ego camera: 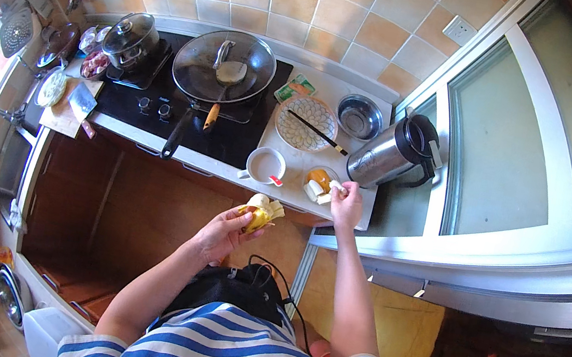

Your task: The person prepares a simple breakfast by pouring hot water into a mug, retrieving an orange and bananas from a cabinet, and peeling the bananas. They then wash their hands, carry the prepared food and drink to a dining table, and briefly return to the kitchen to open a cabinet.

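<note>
A partly peeled banana (258,215) sits in my left hand (223,233), its peel folded back over the fingers, in front of the counter's edge. My right hand (347,206) pinches a pale piece of banana (339,188) just over a small bowl (307,189). Inside that bowl lie an orange-yellow food (319,177) and several white banana chunks (314,188). Left of the bowl stands a white mug (265,166) with a pale liquid and a red tag at its rim.
Chopsticks (317,131) lie across a patterned bowl (299,138). Near the right hand stands a steel thermos jug (391,151), with a metal bowl (359,117) behind it. A lidded wok (197,62) and pot (129,45) occupy the cooktop. A cleaver (82,101) rests on the cutting board (58,118).
</note>
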Tool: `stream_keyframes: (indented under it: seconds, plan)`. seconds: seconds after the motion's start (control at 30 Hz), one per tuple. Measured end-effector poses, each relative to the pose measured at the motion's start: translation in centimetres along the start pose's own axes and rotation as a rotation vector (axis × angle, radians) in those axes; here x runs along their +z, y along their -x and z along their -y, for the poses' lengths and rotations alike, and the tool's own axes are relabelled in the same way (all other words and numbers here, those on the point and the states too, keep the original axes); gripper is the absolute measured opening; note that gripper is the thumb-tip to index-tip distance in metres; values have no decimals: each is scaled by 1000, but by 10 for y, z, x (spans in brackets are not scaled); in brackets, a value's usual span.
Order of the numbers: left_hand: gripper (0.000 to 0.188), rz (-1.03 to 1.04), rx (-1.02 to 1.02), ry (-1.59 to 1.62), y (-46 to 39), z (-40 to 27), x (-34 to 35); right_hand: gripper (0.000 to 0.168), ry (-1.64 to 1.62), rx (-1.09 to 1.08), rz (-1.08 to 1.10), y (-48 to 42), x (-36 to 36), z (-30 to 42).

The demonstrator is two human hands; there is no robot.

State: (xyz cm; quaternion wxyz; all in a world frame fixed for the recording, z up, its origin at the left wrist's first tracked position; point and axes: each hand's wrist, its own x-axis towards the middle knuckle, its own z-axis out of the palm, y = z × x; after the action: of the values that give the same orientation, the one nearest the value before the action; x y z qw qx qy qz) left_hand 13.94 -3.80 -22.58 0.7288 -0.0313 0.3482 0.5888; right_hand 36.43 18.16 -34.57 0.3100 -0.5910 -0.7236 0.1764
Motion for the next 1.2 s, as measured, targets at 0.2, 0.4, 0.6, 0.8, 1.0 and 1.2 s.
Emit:
stream_keyframes:
  seconds: [0.2, 0.4, 0.6, 0.8, 1.0, 1.2]
  plan:
    - [39, -4, -19, 38, 3, -3, 7, 28, 258, -43, -82, 0, 13, 21]
    - [40, 48, 4, 0, -3, -3, 4, 21, 194, -256, -109, 10, 20, 2]
    - [36, 32, -15, 53, -9, 0, 14, 18, -27, -145, -107, 10, 3, -3]
    - [28, 73, 45, -34, -25, 3, -2, 29, -738, 22, 370, 32, -48, 75]
    - [23, 122, 86, -68, -20, 2, 4, 34, -906, 40, 545, 54, -78, 117]
    - [25, 108, 42, -28, -11, -1, 9, 18, -1147, 310, 675, 62, -88, 121]
